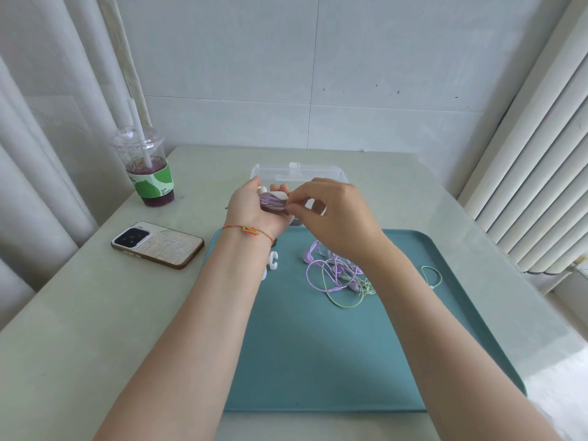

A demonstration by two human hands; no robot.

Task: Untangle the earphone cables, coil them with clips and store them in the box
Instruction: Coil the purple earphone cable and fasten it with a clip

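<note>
We clip the coiled purple cable (273, 202).
Our left hand (251, 206) grips the coil, our right hand (331, 214) pinches the white clip (281, 195); next, probably the clear box (299, 173).

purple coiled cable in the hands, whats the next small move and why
Probably press the white clip closed around the coiled purple earphone cable: the left hand holds the coil, the right hand pinches at the clip, and the clear plastic box waits behind.
</note>
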